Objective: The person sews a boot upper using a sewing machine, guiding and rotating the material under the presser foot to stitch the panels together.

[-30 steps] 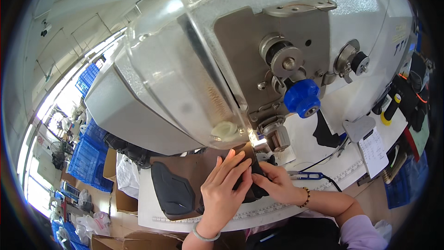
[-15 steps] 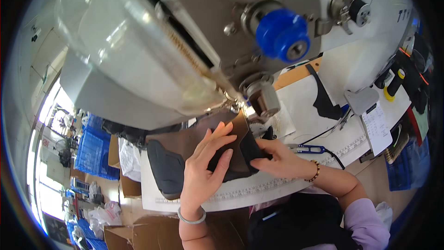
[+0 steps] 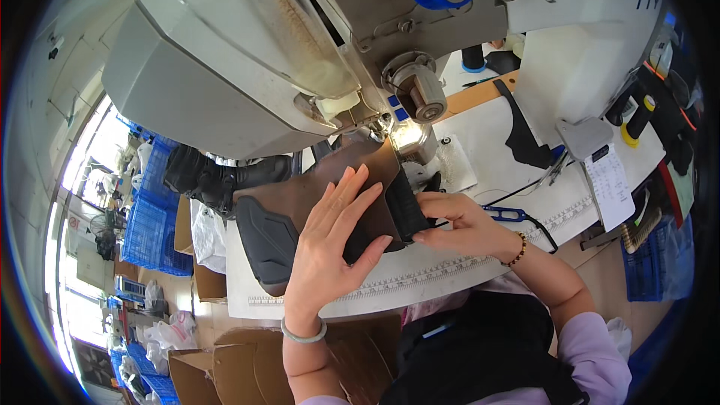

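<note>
A brown leather boot upper [image 3: 358,159] with black panels lies on the white table under the head of a sewing machine [image 3: 217,82]. Its far end reaches the lit sewing area beside the machine's post. My left hand [image 3: 326,247] rests flat on the brown leather, fingers stretched out and pointing away from me. On the right, my right hand [image 3: 469,229] pinches the black padded collar [image 3: 403,206] at the upper's edge between thumb and fingers. The needle itself is too small to make out.
Blue thread snips [image 3: 506,214] lie just beyond my right hand. A finished-looking black boot [image 3: 225,178] stands at the left. Farther right are a black cut piece [image 3: 525,142] and a handwritten sheet [image 3: 611,191]. A measuring tape [image 3: 420,277] runs along the near table edge; cardboard boxes [image 3: 255,367] sit below.
The whole view has tilted, so machine, table and hands sit higher in the picture. Both hands keep their places on the upper, and the black boot at the left shows more fully.
</note>
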The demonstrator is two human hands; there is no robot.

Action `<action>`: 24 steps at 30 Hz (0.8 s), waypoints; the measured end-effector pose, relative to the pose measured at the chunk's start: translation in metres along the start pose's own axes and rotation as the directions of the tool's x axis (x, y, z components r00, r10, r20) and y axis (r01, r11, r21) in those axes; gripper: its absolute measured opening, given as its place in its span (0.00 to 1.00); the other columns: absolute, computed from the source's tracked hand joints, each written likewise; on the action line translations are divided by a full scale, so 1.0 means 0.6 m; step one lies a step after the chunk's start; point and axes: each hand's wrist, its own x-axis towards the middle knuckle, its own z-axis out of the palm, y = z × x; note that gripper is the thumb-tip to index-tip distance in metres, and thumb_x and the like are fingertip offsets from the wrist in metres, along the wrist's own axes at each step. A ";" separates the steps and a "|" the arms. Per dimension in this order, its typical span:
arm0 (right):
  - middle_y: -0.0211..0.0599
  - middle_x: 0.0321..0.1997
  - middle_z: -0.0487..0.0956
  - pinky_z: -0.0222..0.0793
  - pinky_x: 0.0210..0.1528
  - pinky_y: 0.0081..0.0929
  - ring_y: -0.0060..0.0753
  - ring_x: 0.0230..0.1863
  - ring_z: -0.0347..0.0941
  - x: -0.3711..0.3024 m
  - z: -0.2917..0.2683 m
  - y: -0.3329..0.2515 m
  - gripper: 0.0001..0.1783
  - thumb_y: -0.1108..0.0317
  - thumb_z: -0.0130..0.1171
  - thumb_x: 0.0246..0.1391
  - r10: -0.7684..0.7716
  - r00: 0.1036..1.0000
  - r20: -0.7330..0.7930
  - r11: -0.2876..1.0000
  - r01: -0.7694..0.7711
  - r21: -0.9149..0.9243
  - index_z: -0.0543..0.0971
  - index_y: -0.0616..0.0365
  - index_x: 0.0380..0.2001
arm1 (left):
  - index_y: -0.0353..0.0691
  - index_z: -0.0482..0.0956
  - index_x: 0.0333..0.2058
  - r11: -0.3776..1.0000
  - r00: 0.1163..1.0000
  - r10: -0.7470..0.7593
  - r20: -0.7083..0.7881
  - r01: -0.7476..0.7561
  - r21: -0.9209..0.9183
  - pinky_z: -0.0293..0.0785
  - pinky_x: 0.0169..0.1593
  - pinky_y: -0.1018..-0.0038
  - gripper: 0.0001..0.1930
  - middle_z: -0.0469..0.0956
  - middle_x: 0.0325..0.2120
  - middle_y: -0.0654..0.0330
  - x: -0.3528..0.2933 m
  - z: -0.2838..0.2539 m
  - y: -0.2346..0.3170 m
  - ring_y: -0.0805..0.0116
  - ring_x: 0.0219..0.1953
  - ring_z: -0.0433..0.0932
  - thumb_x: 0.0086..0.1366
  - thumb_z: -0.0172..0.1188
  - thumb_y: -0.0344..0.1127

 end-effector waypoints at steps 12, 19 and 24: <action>0.25 0.23 0.70 0.55 0.23 0.18 0.16 0.23 0.60 0.011 0.023 -0.003 0.13 0.64 0.53 0.55 0.319 0.946 -0.060 0.945 -0.313 0.094 0.72 0.59 0.41 | 0.39 0.73 0.45 0.988 0.969 -0.066 -0.239 0.097 0.118 0.71 0.47 0.68 0.22 0.75 0.43 0.53 0.040 0.036 0.011 0.55 0.45 0.75 0.48 0.62 0.26; 0.31 0.11 0.61 0.51 0.17 0.23 0.18 0.14 0.54 0.019 0.040 -0.023 0.13 0.60 0.51 0.57 0.087 0.978 -0.189 0.992 -0.103 -0.074 0.70 0.60 0.33 | 0.36 0.77 0.37 0.992 0.945 0.067 -0.320 -0.028 0.125 0.75 0.42 0.71 0.13 0.78 0.36 0.53 0.046 0.034 0.007 0.57 0.41 0.78 0.50 0.59 0.22; 0.39 0.13 0.63 0.54 0.18 0.30 0.33 0.14 0.58 0.004 0.029 -0.004 0.15 0.62 0.53 0.56 -0.006 0.991 -0.131 0.973 -0.025 -0.231 0.65 0.61 0.24 | 0.35 0.77 0.36 0.977 0.943 0.120 -0.310 -0.058 0.204 0.77 0.39 0.70 0.14 0.79 0.35 0.55 0.041 0.045 0.004 0.57 0.42 0.78 0.47 0.61 0.21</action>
